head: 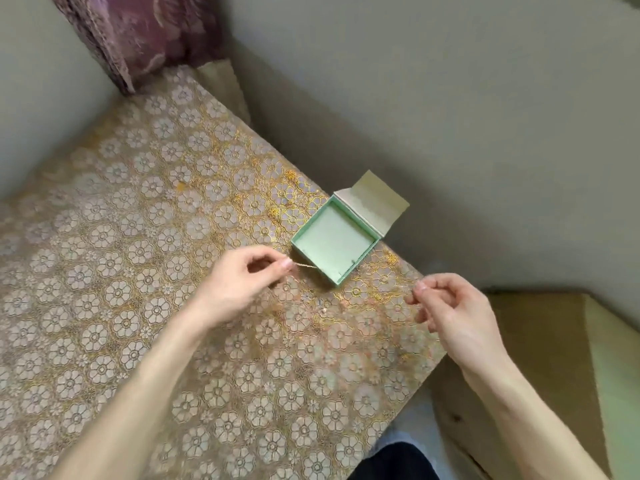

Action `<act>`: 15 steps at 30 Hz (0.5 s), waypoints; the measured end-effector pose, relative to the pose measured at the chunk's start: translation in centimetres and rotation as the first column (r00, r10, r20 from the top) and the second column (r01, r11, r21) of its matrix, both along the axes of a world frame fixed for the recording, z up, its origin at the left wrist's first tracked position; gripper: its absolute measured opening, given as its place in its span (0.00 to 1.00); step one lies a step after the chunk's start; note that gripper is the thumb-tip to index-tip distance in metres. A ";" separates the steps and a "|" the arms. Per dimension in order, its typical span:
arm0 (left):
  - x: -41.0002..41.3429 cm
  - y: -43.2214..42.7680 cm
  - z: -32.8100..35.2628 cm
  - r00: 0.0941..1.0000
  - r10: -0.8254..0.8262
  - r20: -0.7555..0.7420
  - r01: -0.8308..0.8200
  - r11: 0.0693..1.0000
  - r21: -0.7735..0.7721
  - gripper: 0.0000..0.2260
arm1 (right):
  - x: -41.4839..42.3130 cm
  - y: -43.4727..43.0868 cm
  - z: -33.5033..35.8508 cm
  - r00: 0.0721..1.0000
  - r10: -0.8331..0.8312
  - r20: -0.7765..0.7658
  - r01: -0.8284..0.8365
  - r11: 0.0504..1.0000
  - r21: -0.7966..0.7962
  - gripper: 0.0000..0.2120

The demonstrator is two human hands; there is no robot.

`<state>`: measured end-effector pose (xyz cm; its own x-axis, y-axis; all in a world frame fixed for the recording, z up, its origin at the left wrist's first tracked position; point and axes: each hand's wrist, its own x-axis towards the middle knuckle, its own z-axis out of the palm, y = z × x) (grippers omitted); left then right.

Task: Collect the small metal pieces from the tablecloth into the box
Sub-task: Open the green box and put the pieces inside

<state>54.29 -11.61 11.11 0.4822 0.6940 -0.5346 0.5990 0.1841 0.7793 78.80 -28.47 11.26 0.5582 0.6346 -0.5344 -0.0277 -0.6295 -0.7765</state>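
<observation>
A small pale green box (367, 237) stands open on the flowered tablecloth (138, 271), its lid (377, 202) folded back to the far right. Two tiny dark pieces lie inside near its front wall. My left hand (242, 285) pinches a thin metal pin (306, 266) between thumb and forefinger, its tip pointing at the box's near-left wall. My right hand (453, 313) hovers right of the box, thumb and forefinger pressed together; whether something is between them is too small to tell. A tiny pale piece (324, 311) lies on the cloth between my hands.
The table's right edge runs diagonally just past the box. A purple curtain (145, 39) hangs at the far corner. A wooden crate or box (540, 375) stands on the floor at the lower right. Grey wall lies behind.
</observation>
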 end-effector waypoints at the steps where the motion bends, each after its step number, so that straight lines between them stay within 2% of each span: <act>1: 0.8 0.8 0.0 1.000 0.003 -0.010 -0.003 0.999 0.033 0.09 | -0.1 0.1 -0.5 1.000 -0.005 -0.001 0.005 1.000 -0.018 0.03; 5: 4.3 3.7 0.6 0.997 0.075 0.034 -0.080 0.985 0.156 0.05 | -1.1 1.7 -2.6 0.999 -0.030 -0.039 0.026 0.996 -0.084 0.04; 10: 7.0 6.6 0.8 0.972 0.211 0.104 -0.231 0.942 0.244 0.04 | -1.9 5.6 -4.6 0.994 -0.076 0.074 0.081 0.994 -0.073 0.06; 13: 7.6 7.2 1.0 0.934 0.321 0.155 -0.348 0.917 0.196 0.06 | -2.2 8.0 -5.0 0.985 -0.120 0.122 0.128 0.990 -0.059 0.05; 15: 7.8 7.0 0.9 0.931 0.339 0.137 -0.356 0.925 0.132 0.08 | -2.6 9.0 -5.2 0.982 -0.127 0.140 0.138 0.988 -0.069 0.04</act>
